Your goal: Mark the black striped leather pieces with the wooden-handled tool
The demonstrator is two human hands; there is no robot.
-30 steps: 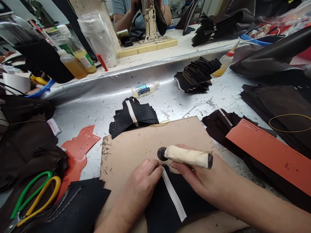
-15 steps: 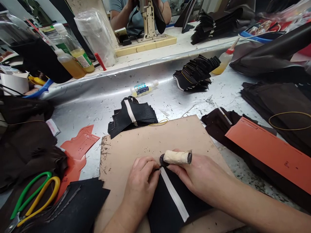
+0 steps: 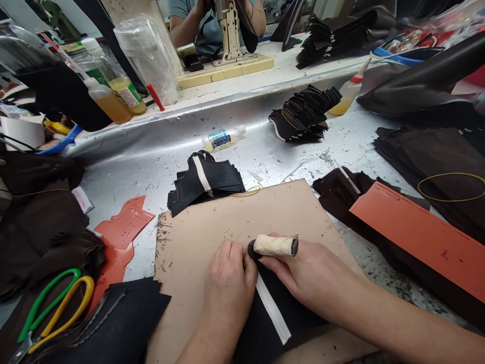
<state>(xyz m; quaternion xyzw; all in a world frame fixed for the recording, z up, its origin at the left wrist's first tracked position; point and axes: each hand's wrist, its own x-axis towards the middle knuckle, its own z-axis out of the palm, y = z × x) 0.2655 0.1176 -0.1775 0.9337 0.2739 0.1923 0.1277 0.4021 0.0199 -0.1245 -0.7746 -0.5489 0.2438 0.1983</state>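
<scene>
Head view: scissors (image 3: 56, 308), far left, set apart from the work, likely to keep the board (image 3: 189, 263) free; left hand (image 3: 229, 275), curled closed on the top edge of the black piece (image 3: 299, 306), apparently to steady it; black piece, flat on the board, bearing a white strip (image 3: 273, 312); hammer (image 3: 276, 245), head at that edge, gripped by the right hand (image 3: 308, 273), thumb near the head, presumably for control.

Black piece (image 3: 261, 328) partly below the frame
</scene>
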